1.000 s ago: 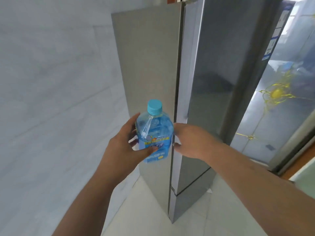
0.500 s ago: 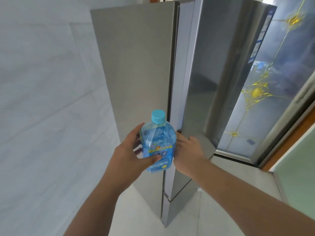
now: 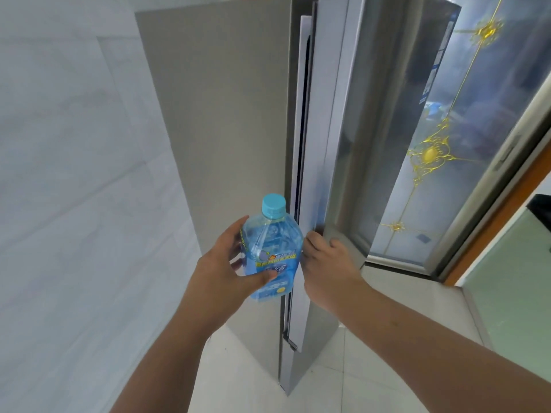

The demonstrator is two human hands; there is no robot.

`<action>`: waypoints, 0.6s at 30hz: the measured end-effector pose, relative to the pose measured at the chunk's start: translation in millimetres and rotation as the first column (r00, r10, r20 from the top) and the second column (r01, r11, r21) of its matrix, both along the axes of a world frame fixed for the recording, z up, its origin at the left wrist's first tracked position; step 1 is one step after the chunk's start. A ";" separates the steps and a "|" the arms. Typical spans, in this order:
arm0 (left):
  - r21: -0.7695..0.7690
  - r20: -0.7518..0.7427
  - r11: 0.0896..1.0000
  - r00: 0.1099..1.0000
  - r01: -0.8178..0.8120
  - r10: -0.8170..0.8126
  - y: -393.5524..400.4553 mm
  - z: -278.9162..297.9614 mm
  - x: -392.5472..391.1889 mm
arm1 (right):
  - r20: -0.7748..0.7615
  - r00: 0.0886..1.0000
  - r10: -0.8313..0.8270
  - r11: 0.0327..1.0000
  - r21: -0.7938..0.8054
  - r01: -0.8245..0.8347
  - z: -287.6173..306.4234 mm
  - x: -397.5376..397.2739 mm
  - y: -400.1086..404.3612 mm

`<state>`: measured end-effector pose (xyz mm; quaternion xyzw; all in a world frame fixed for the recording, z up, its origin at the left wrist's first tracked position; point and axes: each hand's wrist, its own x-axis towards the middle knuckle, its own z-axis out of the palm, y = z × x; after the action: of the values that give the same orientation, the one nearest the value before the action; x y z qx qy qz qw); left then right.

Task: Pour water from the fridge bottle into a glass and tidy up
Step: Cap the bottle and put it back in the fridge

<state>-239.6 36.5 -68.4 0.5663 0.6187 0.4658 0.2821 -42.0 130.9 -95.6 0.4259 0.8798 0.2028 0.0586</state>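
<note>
Steel fridge door [image 3: 334, 174] stands narrowly ajar, right hand [image 3: 325, 263] curled on its edge, left hand [image 3: 226, 278] gripping the bottle [image 3: 272, 251].

— Any writing you can read?
— Only on the bottle [image 3: 272, 251]: its blue label carries a yellow band of print and white script below it (too blurred to make out). Right of the bottle, a sticker strip [image 3: 436, 59] on the fridge door's edge, also illegible
</note>
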 end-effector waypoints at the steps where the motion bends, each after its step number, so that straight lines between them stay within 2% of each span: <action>1: -0.001 0.001 1.000 1.000 0.006 -0.006 0.4 -0.8 0.8 | -0.031 1.000 -0.003 1.000 0.005 0.004 -0.8 6.1 -4.2; 4: -0.010 -0.003 0.999 0.999 0.042 -0.042 2.9 -1.9 5.7 | -0.174 0.985 -0.015 0.999 0.032 0.021 -5.3 30.3 -18.8; 6: -0.005 -0.007 0.997 0.997 0.077 -0.077 6.5 -3.1 12.2 | -0.225 0.970 -0.090 0.994 0.033 0.100 -7.4 46.9 -29.4; 13: 0.002 0.047 0.972 0.971 0.234 -0.234 25.4 -5.2 65.8 | -0.217 0.836 -0.504 0.864 -0.135 0.485 29.1 118.1 -65.7; 16: -0.001 0.075 0.944 0.942 0.329 -0.328 35.6 -3.3 98.1 | -0.327 0.768 -0.550 0.835 -0.217 0.505 41.6 150.3 -70.3; 18: -0.005 0.080 0.924 0.922 0.381 -0.380 42.2 -1.0 120.8 | -0.465 0.722 -0.513 0.855 -0.198 0.480 42.1 169.2 -68.7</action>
<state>-118.8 78.8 -69.4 0.6541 0.4904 0.4174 0.3967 127.2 62.3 -53.5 0.6812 0.7236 0.0336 -0.1062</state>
